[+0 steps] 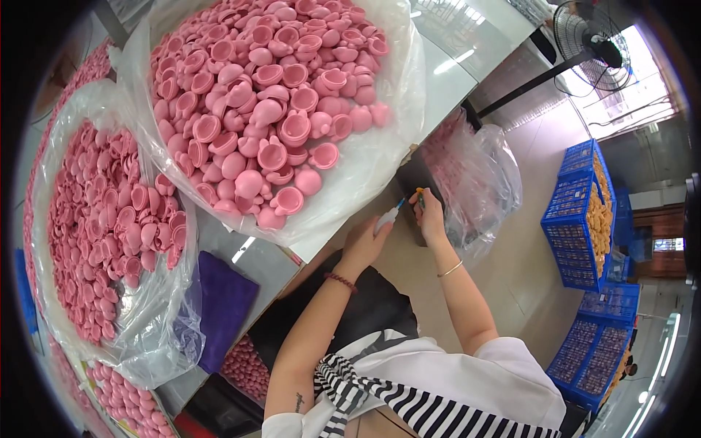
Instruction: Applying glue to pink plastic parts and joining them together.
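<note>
My left hand (369, 239) is closed round a small white squeeze bottle (387, 219) with a thin blue tip. The tip points up and right, towards my right hand (429, 213). Bent fingers of that hand pinch a small thing with orange and green on it (420, 196), too small to name. Both hands are over the gap beside the table, near a dark box (416, 179). To their left, a big pile of hollow pink rounded shells (270, 109) lies on a clear plastic sheet (365, 164).
A second plastic bag (157, 321) of pink shells lies at left, by a purple cloth (226, 299). Clear plastic bagging (489, 175) spreads right of the dark box. Blue crates (569, 226) with orange-yellow pieces stand on the floor at right; a black fan (591, 47) stands behind.
</note>
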Demonstrator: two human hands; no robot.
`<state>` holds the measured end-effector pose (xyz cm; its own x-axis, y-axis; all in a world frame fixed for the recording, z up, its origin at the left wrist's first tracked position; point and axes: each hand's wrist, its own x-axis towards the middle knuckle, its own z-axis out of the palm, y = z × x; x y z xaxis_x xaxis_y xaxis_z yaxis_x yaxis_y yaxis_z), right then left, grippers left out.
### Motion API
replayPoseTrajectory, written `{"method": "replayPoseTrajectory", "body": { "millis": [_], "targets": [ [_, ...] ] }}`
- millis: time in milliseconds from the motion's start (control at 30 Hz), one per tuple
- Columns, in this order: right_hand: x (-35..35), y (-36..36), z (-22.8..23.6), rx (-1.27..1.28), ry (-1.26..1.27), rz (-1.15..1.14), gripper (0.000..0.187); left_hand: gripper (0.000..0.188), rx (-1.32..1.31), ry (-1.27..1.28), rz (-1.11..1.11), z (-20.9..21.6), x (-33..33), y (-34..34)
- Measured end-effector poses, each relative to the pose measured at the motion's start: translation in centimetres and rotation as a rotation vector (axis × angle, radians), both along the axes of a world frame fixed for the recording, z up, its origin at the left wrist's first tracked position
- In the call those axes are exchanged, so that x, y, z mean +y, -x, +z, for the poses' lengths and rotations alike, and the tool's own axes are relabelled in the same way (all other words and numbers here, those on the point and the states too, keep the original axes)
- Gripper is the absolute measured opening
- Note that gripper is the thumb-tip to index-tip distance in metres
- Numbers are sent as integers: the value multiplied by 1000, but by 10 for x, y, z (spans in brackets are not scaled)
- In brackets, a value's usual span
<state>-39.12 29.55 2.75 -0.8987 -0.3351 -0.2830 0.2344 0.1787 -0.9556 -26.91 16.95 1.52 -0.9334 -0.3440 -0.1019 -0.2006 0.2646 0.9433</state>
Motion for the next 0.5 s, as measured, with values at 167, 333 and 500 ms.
{"method": "replayPoseTrajectory", "body": {
  "millis": [167, 333, 500],
  "targets": [
    [-12, -17, 12, 52, -61, -15, 30, 33, 9, 30, 4, -5, -1, -2],
    [1, -7, -1, -28, -85, 47, 42, 33, -46, 30, -49, 2, -1, 0],
    [-5, -8, -13, 341, -276, 119, 46, 31, -1, 58, -19, -4, -2, 0]
  ]
}}
